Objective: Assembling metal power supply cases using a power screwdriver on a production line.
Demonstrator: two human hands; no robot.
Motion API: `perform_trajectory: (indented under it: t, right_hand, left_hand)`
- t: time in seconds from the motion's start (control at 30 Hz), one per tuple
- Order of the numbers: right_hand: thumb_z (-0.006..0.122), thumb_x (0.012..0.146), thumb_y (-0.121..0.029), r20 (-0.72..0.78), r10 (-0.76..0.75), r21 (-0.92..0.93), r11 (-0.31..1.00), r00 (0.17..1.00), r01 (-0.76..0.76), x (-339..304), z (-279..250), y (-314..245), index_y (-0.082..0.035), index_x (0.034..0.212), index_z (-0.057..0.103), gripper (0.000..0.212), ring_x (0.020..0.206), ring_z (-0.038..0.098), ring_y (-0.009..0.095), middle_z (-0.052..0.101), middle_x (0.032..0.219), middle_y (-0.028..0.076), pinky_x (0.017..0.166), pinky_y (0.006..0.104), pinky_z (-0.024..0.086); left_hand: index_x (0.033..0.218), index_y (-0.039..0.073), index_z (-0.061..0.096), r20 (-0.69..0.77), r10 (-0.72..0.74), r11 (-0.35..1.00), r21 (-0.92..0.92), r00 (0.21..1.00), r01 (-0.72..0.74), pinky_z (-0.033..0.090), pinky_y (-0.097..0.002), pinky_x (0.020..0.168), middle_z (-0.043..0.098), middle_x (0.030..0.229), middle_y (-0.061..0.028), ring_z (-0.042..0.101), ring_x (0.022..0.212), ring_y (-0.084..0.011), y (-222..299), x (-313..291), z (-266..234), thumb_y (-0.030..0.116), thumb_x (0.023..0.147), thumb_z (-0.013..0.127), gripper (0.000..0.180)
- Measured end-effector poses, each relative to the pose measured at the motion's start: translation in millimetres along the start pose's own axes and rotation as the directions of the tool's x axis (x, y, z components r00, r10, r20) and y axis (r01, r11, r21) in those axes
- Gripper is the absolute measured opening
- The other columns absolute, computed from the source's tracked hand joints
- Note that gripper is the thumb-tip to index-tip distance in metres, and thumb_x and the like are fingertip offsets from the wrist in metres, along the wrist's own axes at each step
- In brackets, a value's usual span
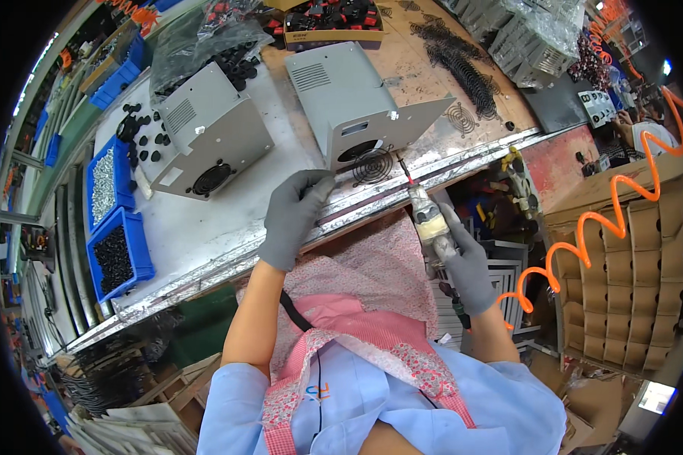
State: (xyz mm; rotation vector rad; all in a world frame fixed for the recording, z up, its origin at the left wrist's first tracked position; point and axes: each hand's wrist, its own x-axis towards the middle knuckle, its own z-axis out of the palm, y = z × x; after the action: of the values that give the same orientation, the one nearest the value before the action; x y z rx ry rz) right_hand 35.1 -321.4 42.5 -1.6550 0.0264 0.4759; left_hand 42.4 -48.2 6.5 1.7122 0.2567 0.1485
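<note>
My left hand (293,216), in a grey glove, is at the table's front edge with its fingertips pinched together. Whatever they hold is hidden. Just right of those fingertips, a black wire fan guard (372,167) stands against the front of a grey sheet-metal housing (334,76). A dark round fan opening shows partly behind the guard. My right hand (470,269), gloved too, is wrapped round a power screwdriver (429,224) bound with pale tape. Its thin bit points away from me, with the tip close to the guard's right side.
Another grey housing (212,125) with a fan stands left. Beside it are blue bins of silvery screws (103,189) and black screws (114,262). Wire guards (463,76) lie at the back right, near a box of red-and-black parts (334,23). An orange coiled hose (618,205) hangs right.
</note>
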Motion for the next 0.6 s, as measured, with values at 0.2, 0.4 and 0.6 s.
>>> perform_trajectory:
  t: [0.2, 0.4, 0.6]
  right_hand:
    - [0.055, 0.089, -0.012, -0.002, 0.008, -0.01, 1.0, 1.0, -0.008, 11.1, -5.5, 7.4, -0.009, 0.143, 0.035, 0.057, 0.065, 0.052, 0.007, 0.058, 0.09, 0.006, 0.054, 0.0234, 0.048]
    - [0.055, 0.089, -0.013, 0.021, 0.025, 0.068, 0.997, 0.999, -0.026, 25.0, -1.6, 11.8, -0.012, 0.142, 0.038, 0.055, 0.064, 0.052, 0.007, 0.058, 0.09, 0.005, 0.053, 0.0243, 0.049]
    - [0.054, 0.09, -0.013, 0.023, -0.027, 0.027, 0.999, 0.999, 0.026, 30.2, -3.7, 17.9, -0.013, 0.142, 0.039, 0.054, 0.067, 0.053, 0.007, 0.058, 0.091, 0.004, 0.055, 0.024, 0.049]
  left_hand:
    - [0.105, 0.001, 0.066, 0.003, -0.031, 0.995, 0.096, 1.0, 0.03, 0.048, -0.0276, 0.075, 0.068, 0.089, -0.0109, 0.063, 0.082, -0.0155, 3.9, 8.4, 15.5, 0.032, 0.084, 0.065, 0.037]
    - [0.107, 0.005, 0.067, 0.073, -0.095, 0.963, 0.261, 0.993, 0.073, 0.048, -0.0327, 0.078, 0.069, 0.095, -0.0147, 0.065, 0.087, -0.025, 0.6, 19.5, 22.9, 0.041, 0.083, 0.061, 0.044]
    - [0.1, 0.004, 0.067, 0.05, 0.002, 0.932, 0.363, 0.999, -0.02, 0.048, -0.0386, 0.074, 0.066, 0.092, -0.0176, 0.063, 0.084, -0.0335, 1.3, 26.9, 43.3, 0.036, 0.08, 0.061, 0.038]
